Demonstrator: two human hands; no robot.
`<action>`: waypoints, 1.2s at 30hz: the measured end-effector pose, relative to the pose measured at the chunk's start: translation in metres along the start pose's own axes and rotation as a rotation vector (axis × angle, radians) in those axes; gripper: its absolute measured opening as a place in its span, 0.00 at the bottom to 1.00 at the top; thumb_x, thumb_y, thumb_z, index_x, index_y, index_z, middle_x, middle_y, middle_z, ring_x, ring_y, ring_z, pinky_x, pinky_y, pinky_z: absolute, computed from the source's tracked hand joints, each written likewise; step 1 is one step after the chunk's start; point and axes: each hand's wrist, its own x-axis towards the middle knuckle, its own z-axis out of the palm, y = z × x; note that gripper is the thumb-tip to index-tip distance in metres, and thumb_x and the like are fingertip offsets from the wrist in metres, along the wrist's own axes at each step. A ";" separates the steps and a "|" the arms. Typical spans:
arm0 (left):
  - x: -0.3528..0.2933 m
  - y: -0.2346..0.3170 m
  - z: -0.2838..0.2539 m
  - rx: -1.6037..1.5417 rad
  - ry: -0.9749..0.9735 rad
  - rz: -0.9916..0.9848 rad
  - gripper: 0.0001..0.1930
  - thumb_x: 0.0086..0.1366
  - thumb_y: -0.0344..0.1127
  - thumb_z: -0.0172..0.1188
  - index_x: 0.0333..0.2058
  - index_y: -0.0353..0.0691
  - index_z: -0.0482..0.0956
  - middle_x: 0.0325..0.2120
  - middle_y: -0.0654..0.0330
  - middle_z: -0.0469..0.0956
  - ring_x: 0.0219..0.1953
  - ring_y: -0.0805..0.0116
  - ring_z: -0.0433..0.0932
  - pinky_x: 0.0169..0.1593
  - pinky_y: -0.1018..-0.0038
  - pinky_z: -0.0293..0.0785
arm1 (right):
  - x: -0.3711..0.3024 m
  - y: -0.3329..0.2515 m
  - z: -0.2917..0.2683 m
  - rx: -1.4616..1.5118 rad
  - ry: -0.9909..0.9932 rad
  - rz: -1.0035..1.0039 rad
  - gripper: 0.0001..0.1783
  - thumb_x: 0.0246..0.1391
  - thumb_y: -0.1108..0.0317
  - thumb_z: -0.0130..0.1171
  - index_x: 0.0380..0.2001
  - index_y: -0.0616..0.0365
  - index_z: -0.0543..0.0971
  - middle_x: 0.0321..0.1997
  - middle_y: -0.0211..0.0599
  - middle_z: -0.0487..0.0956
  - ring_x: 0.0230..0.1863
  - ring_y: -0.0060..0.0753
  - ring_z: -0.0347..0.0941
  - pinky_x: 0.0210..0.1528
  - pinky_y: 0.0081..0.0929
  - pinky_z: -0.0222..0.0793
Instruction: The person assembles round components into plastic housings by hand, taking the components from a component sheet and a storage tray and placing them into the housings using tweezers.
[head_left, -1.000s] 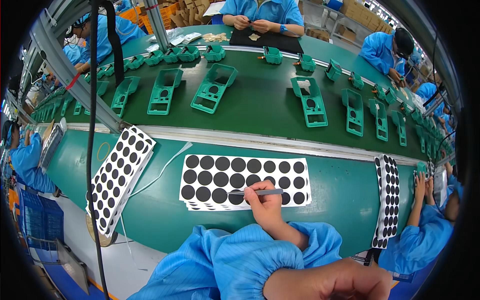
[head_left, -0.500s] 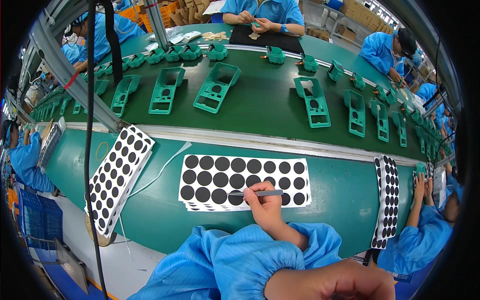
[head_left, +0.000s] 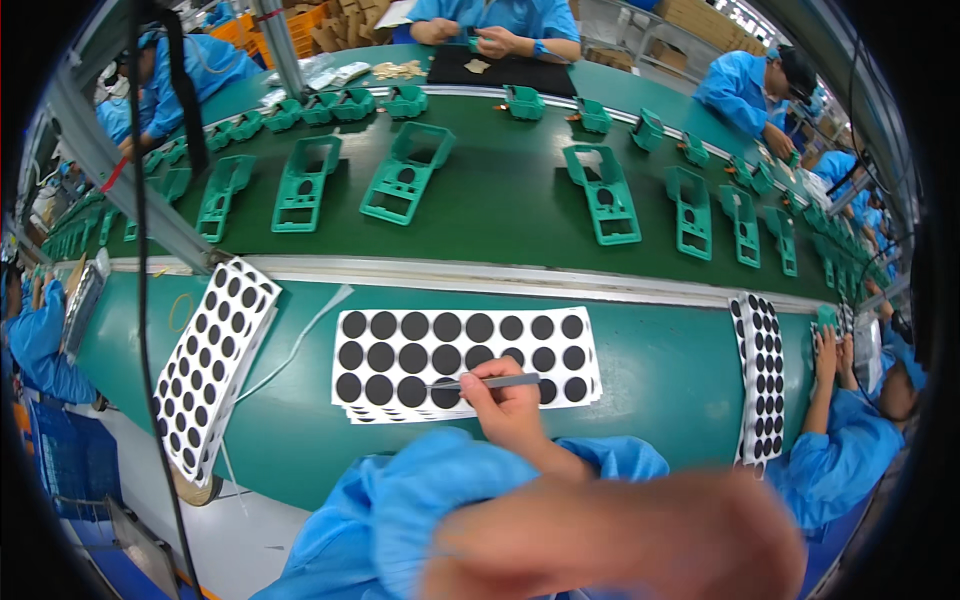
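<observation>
My right hand [head_left: 508, 405] pinches grey tweezers [head_left: 505, 381] over a white sheet of round black stickers [head_left: 413, 357]. Their tips point left, at a black circle in the sheet's near row; whether they touch it I cannot tell. This sheet tops a small stack on the green table. Close to the camera, my left forearm crosses in front of my right arm. My left hand [head_left: 735, 535] is at the lower right, badly blurred, and its fingers cannot be made out.
More sticker sheets lie on the left [head_left: 215, 360] and right [head_left: 762, 380]. Beyond a metal rail, green plastic housings [head_left: 603, 195] line a dark green belt [head_left: 480, 220]. A black cable [head_left: 140, 250] hangs at left. Co-workers in blue sit opposite and at both sides.
The whole view has shifted, so things appear farther left. My left forearm has risen nearer the camera and blurred. The tweezers stay by the same row of stickers.
</observation>
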 end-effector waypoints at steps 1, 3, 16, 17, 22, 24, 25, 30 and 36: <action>-0.003 -0.004 -0.006 0.038 0.018 0.011 0.10 0.56 0.33 0.57 0.38 0.39 0.74 0.36 0.60 0.73 0.38 0.70 0.70 0.38 0.74 0.64 | 0.002 0.004 0.002 -0.027 0.008 -0.010 0.06 0.50 0.74 0.57 0.29 0.60 0.69 0.24 0.32 0.73 0.25 0.16 0.69 0.25 0.13 0.64; -0.008 -0.010 -0.008 0.106 0.064 0.051 0.11 0.56 0.33 0.57 0.38 0.39 0.74 0.36 0.59 0.72 0.37 0.69 0.70 0.37 0.74 0.64 | 0.005 0.000 0.011 -0.012 0.067 -0.110 0.08 0.48 0.69 0.60 0.26 0.59 0.71 0.16 0.23 0.69 0.17 0.09 0.60 0.17 0.12 0.54; -0.048 0.027 -0.028 0.776 0.262 0.186 0.13 0.52 0.30 0.57 0.38 0.38 0.74 0.36 0.56 0.72 0.35 0.65 0.70 0.34 0.71 0.65 | 0.007 -0.008 0.001 0.114 0.143 -0.157 0.06 0.49 0.71 0.58 0.27 0.59 0.71 0.17 0.23 0.70 0.17 0.08 0.60 0.17 0.10 0.53; -0.049 0.033 -0.026 0.843 0.273 0.202 0.13 0.52 0.29 0.58 0.38 0.38 0.74 0.36 0.55 0.72 0.35 0.64 0.71 0.34 0.71 0.65 | 0.010 -0.006 -0.008 0.070 0.131 -0.201 0.06 0.50 0.71 0.57 0.29 0.59 0.71 0.20 0.25 0.71 0.18 0.08 0.61 0.18 0.10 0.55; -0.055 0.060 -0.019 1.191 0.333 0.269 0.14 0.50 0.28 0.58 0.38 0.38 0.74 0.36 0.54 0.72 0.34 0.63 0.71 0.33 0.70 0.66 | 0.044 -0.036 -0.040 0.206 0.354 -0.187 0.09 0.51 0.69 0.57 0.31 0.62 0.70 0.25 0.33 0.74 0.20 0.13 0.65 0.18 0.10 0.61; -0.058 0.068 -0.021 1.311 0.362 0.273 0.14 0.50 0.28 0.58 0.38 0.38 0.74 0.36 0.54 0.72 0.34 0.62 0.71 0.33 0.69 0.66 | 0.049 -0.038 -0.063 0.208 0.394 -0.150 0.11 0.50 0.68 0.58 0.31 0.63 0.70 0.25 0.33 0.74 0.20 0.14 0.66 0.19 0.11 0.62; -0.059 0.072 -0.023 1.370 0.378 0.269 0.14 0.49 0.28 0.58 0.38 0.37 0.74 0.36 0.53 0.72 0.34 0.61 0.71 0.32 0.69 0.66 | 0.049 -0.038 -0.074 0.203 0.400 -0.087 0.12 0.50 0.67 0.58 0.32 0.64 0.71 0.24 0.33 0.74 0.20 0.15 0.66 0.20 0.11 0.63; -0.071 0.097 -0.058 2.239 0.074 -0.625 0.27 0.45 0.39 0.65 0.47 0.46 0.71 0.47 0.52 0.66 0.50 0.54 0.65 0.48 0.62 0.62 | 0.040 -0.048 -0.084 0.231 0.357 0.086 0.12 0.49 0.64 0.59 0.30 0.62 0.73 0.23 0.32 0.74 0.22 0.15 0.68 0.23 0.12 0.66; -0.143 0.099 -0.116 2.448 0.193 -0.884 0.51 0.36 0.66 0.63 0.56 0.42 0.60 0.53 0.39 0.55 0.58 0.43 0.53 0.57 0.51 0.47 | 0.040 -0.027 -0.055 0.138 0.240 0.033 0.09 0.48 0.69 0.60 0.27 0.62 0.72 0.23 0.31 0.75 0.24 0.15 0.70 0.26 0.11 0.67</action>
